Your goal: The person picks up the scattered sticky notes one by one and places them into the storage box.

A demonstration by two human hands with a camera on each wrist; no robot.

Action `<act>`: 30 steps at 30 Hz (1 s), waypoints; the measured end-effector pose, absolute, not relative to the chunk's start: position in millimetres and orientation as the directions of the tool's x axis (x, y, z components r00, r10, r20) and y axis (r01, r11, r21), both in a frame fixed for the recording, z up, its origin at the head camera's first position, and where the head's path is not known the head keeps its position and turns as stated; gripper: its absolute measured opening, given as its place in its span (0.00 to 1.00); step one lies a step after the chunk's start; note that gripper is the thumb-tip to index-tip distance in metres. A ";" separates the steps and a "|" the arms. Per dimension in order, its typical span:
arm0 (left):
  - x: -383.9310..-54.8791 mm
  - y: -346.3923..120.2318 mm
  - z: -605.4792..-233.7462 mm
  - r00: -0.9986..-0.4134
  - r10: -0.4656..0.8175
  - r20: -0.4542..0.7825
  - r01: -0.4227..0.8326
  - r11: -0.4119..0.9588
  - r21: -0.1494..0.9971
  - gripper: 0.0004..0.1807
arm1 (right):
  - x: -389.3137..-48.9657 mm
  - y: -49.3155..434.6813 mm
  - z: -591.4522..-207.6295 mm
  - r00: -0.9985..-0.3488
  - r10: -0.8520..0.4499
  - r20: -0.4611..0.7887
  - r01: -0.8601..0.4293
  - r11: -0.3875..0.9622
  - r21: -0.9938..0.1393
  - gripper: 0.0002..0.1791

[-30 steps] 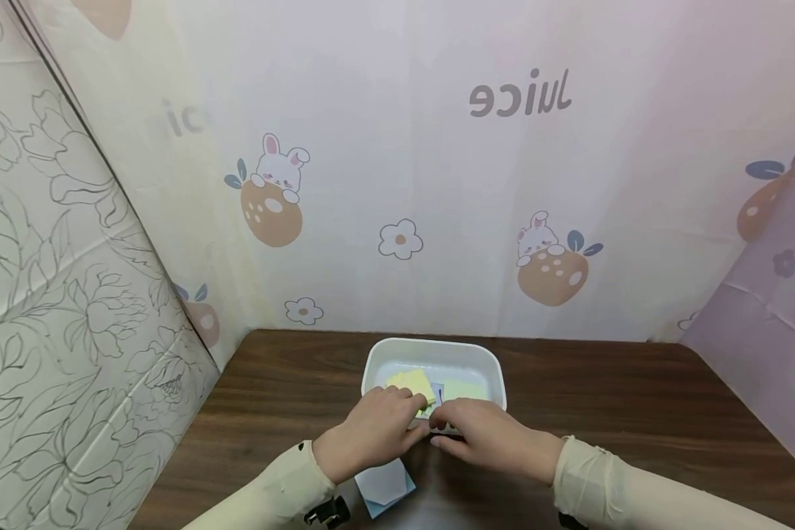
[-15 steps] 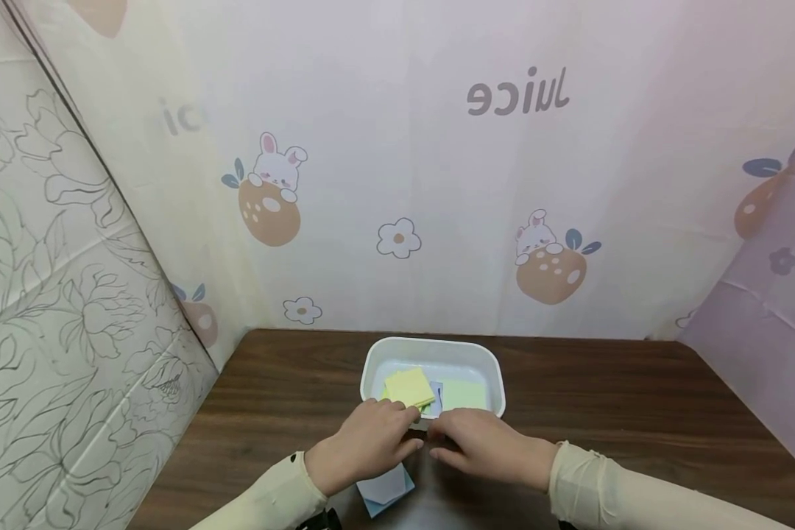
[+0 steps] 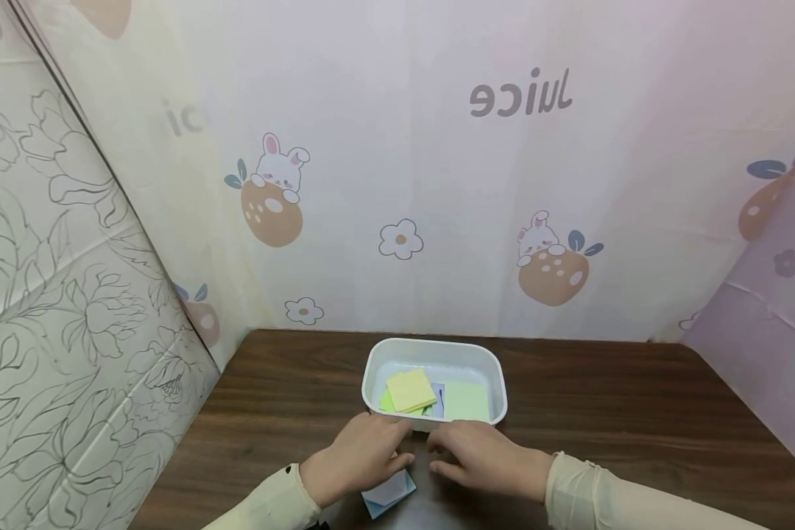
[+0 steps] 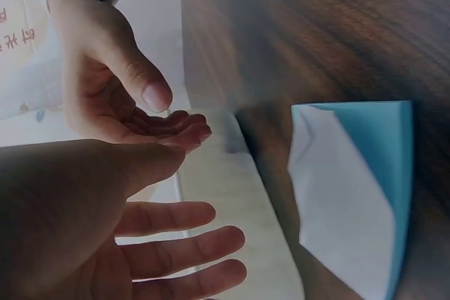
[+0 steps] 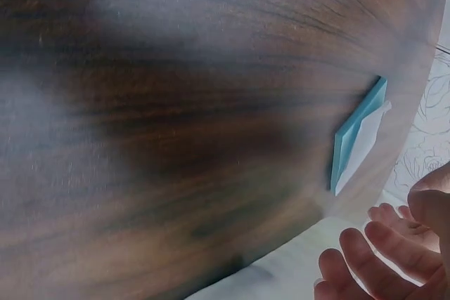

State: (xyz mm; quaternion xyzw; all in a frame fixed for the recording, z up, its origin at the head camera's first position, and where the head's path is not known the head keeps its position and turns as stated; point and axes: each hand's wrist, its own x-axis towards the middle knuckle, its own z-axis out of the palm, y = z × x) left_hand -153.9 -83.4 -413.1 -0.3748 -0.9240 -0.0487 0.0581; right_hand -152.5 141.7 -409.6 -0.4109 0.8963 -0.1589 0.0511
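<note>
My left hand [image 3: 364, 453] hovers at the near side of a white plastic tray [image 3: 437, 347], fingers relaxed and holding nothing. Level with it, my right hand [image 3: 480, 456] sits near the tray's front rim, its fingers loosely bent around no object. In the left wrist view the fingers of both hands point towards each other. Inside the tray lie a yellow sticky-note pad [image 3: 411, 390], a lime green pad partly under it, and a pale green pad [image 3: 467, 402]. A blue sticky-note pad [image 4: 394, 131] with a folded white sheet [image 4: 341, 201] on top lies on the table, partly below my left hand.
The dark wood table [image 3: 603, 412] ends at a printed curtain [image 3: 397, 184] behind the tray. A floral-patterned sheet [image 3: 93, 331] hangs on the left side and a lilac one [image 3: 782, 316] on the right.
Both hands have drawn back from over the tray towards me, uncovering the yellow and pale green pads and the tray's front rim. The left hand now covers more of the blue pad.
</note>
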 end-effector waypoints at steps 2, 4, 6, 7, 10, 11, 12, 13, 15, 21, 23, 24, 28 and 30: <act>-152.9 -85.6 -416.8 -0.721 0.679 0.139 0.690 0.722 0.054 0.12 | -151.9 140.4 -411.2 -0.659 -0.752 0.025 -0.713 0.614 -0.340 0.10; -152.8 -88.1 -420.2 -0.733 0.669 0.125 0.679 0.731 0.066 0.12 | -151.3 138.9 -412.1 -0.657 -0.754 0.021 -0.713 0.612 -0.342 0.10; -153.2 -90.4 -423.1 -0.745 0.658 0.109 0.666 0.742 0.080 0.13 | -151.0 137.2 -413.3 -0.652 -0.758 0.018 -0.718 0.610 -0.337 0.09; -153.2 -91.6 -423.9 -0.753 0.651 0.097 0.658 0.747 0.090 0.14 | -151.0 136.3 -414.1 -0.650 -0.760 0.015 -0.719 0.609 -0.335 0.09; -153.3 -94.8 -426.4 -0.771 0.633 0.068 0.636 0.764 0.108 0.17 | -150.6 133.6 -417.4 -0.647 -0.763 -0.002 -0.718 0.610 -0.335 0.08; -153.0 -95.6 -426.8 -0.777 0.627 0.061 0.629 0.770 0.109 0.18 | -150.3 132.9 -418.9 -0.645 -0.764 -0.008 -0.718 0.610 -0.335 0.08; -152.7 -96.3 -427.2 -0.783 0.620 0.056 0.622 0.776 0.109 0.20 | -150.0 132.3 -420.5 -0.643 -0.765 -0.015 -0.717 0.610 -0.338 0.07; -152.0 -96.9 -427.1 -0.787 0.615 0.052 0.617 0.780 0.104 0.21 | -149.6 131.7 -422.3 -0.641 -0.768 -0.018 -0.719 0.608 -0.336 0.07; -151.9 -97.9 -428.3 -0.793 0.607 0.050 0.609 0.787 0.094 0.23 | -148.9 130.9 -426.1 -0.633 -0.774 -0.021 -0.725 0.602 -0.335 0.06; -151.4 -98.4 -430.7 -0.810 0.584 0.051 0.586 0.809 0.052 0.26 | -148.4 129.0 -435.7 -0.616 -0.787 -0.022 -0.734 0.585 -0.345 0.05; -151.2 -98.5 -432.3 -0.816 0.576 0.051 0.577 0.816 0.032 0.28 | -148.7 128.4 -437.3 -0.611 -0.792 -0.018 -0.740 0.578 -0.343 0.04; -151.0 -98.7 -433.3 -0.819 0.572 0.050 0.573 0.819 0.024 0.29 | -148.9 128.1 -438.1 -0.608 -0.794 -0.016 -0.743 0.575 -0.343 0.04; -149.5 -99.2 -437.4 -0.826 0.561 0.051 0.562 0.827 0.004 0.33 | -150.1 126.5 -440.6 -0.594 -0.804 -0.005 -0.759 0.563 -0.326 0.04; -148.8 -99.3 -439.4 -0.832 0.553 0.050 0.554 0.833 0.000 0.35 | -150.4 125.2 -441.6 -0.594 -0.805 -0.012 -0.756 0.563 -0.334 0.04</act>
